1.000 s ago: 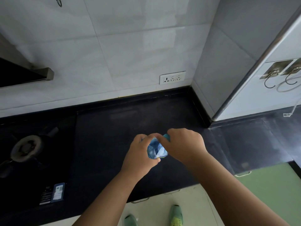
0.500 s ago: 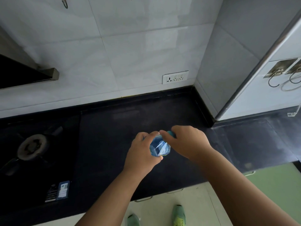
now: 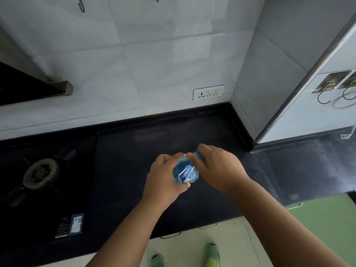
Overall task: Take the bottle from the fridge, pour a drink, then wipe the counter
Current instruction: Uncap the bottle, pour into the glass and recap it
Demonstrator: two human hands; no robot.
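Note:
A clear blue plastic bottle (image 3: pixel 185 171) is held over the middle of the black counter (image 3: pixel 146 151). My left hand (image 3: pixel 165 178) wraps around its body from the left. My right hand (image 3: pixel 219 168) is closed over the teal cap (image 3: pixel 199 157) at the bottle's top. The lower part of the bottle is hidden by my hands. No cup or cloth is in view.
A gas hob with a burner (image 3: pixel 41 173) fills the counter's left part. A wall socket (image 3: pixel 208 92) sits on the tiled wall behind. A white cabinet side with metal hooks (image 3: pixel 327 93) stands at the right. Floor and green slippers (image 3: pixel 212 254) show below the counter edge.
Both hands stay on the bottle and cap, with the right hand shifting slightly around the cap. The camera tilted a little, so the scene slid rightward.

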